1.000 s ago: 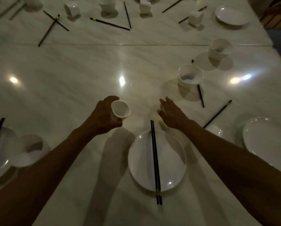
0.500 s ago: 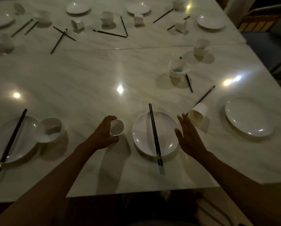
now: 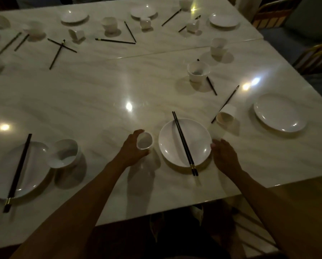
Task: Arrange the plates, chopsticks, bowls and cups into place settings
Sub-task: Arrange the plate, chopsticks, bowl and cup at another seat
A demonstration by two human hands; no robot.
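Cup (image 3: pixel 144 141) sits in the left hand (image 3: pixel 132 148), fingers curled round it, tilted, just off the left rim of the plate (image 3: pixel 175 144) near the desk's (image 3: pixel 100 101) front edge. Right hand (image 3: pixel 224 156), fingers relaxed and holding nothing, touches the plate's right rim; a tipped cup (image 3: pixel 226 115) lies beyond it.

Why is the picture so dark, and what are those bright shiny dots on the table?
Head view: the room is dim, so the hands and arms look nearly black; the dots are lamp glare on the glossy table, brightest near the middle; the far cups look blurry; the cup in the left hand casts a soft shadow toward the camera.
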